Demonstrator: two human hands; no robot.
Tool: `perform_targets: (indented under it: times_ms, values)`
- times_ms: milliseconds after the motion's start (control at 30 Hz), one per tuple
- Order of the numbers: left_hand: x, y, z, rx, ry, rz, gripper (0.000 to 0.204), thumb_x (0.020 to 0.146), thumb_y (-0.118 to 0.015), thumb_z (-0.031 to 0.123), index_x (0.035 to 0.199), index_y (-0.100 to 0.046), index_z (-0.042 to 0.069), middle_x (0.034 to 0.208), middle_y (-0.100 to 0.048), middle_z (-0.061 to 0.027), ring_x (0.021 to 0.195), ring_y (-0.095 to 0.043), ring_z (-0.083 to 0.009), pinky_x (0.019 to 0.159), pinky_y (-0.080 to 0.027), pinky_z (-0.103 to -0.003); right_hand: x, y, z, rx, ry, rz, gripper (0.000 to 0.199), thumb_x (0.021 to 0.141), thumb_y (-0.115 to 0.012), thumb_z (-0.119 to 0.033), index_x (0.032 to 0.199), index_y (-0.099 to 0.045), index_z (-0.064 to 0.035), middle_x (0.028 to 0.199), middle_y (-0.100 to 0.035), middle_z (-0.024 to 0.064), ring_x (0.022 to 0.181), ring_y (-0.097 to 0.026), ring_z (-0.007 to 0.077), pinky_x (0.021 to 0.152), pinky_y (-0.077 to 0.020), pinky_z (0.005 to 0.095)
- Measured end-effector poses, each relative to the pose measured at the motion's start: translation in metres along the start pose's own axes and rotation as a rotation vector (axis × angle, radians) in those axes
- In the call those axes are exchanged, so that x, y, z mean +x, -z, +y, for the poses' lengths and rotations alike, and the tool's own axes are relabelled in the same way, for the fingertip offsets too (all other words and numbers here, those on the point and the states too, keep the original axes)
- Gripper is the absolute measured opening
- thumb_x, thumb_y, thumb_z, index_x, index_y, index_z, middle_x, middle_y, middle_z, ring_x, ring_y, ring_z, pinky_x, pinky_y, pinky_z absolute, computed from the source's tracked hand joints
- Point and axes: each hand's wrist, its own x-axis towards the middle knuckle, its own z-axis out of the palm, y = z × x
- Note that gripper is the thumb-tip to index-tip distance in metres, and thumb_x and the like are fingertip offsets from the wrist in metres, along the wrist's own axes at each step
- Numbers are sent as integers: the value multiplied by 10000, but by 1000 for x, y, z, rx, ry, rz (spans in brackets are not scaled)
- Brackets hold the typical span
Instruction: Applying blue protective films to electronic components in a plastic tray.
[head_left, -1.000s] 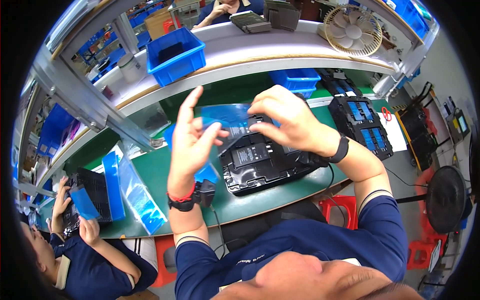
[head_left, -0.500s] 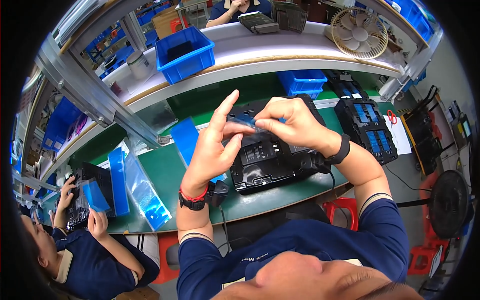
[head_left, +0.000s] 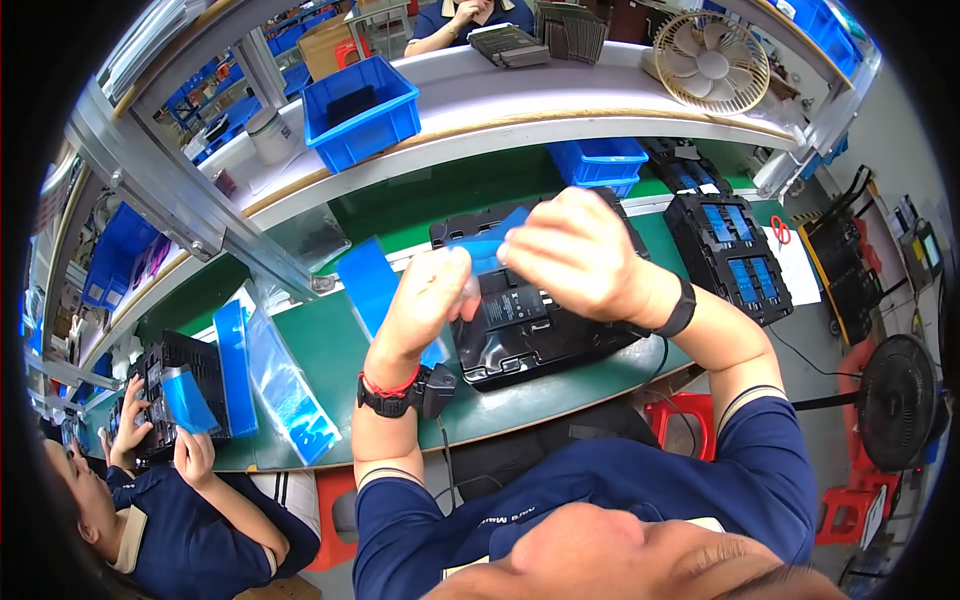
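The person's left hand [head_left: 425,305] and right hand [head_left: 570,255] are meeting above a black battery pack [head_left: 530,320] that is lying on the green worktop [head_left: 330,350]. Both hands are holding a strip of blue film [head_left: 490,245] between them: the right-hand fingers [head_left: 520,250] are pressing together on its right part, and the left-hand fingers [head_left: 450,270] are curling closed on its left end (the exact contact is hidden by the knuckles). The film is hanging just above the pack's rear edge, clear of its labelled top face.

A second blue film sheet [head_left: 370,285] is lying flat on the worktop just left of the left hand. Farther left, a stack of clear-and-blue bags [head_left: 285,385] is resting near the front edge. To the right, a black tray of blue cells [head_left: 735,260] is sitting near the pack, with red-handled scissors [head_left: 782,232] beyond it. A blue bin [head_left: 600,160] is standing behind the pack, and a larger blue bin [head_left: 362,110] and a white desk fan [head_left: 712,62] are occupying the raised shelf [head_left: 520,100]. At lower left, a co-worker's hands [head_left: 160,435] are handling a similar black pack [head_left: 170,385] with blue film.
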Motion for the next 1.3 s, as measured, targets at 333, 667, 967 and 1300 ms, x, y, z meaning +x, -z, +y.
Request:
perform_targets:
  times_ms: [333,667,967,1300]
  values:
    - [3,-11,24,-141,159,-1,249,928,-517,205,900,-667,9,599,-540,35,484,-441,-22,437,-329,-181,-26,5,13,1224,-1205,-84,349,786,-736,-128,1068,-579,5,889,-644,76,777,-606,95,694,-497,210]
    - [-1,-10,18,192,26,26,287,897,-599,187,1133,-630,29,604,-532,42,539,-453,-20,485,-368,-204,-54,32,16,1260,-1417,-6,75,827,-669,-77,846,-614,-29,707,-602,9,556,-560,60,501,-466,190]
    - [-1,4,22,209,84,171,290,930,-542,199,1131,-612,2,580,-482,48,480,-402,-25,458,-305,-182,-120,42,28,995,-1649,-311,145,805,-693,-105,741,-582,-38,557,-529,-28,412,-452,32,369,-355,183]
    - [1,3,20,238,118,167,273,925,-551,186,1123,-618,10,608,-487,47,495,-413,-25,461,-316,-180,-117,36,30,975,-1723,-325,126,772,-705,-56,726,-592,-24,542,-523,-7,381,-393,27,328,-261,188]
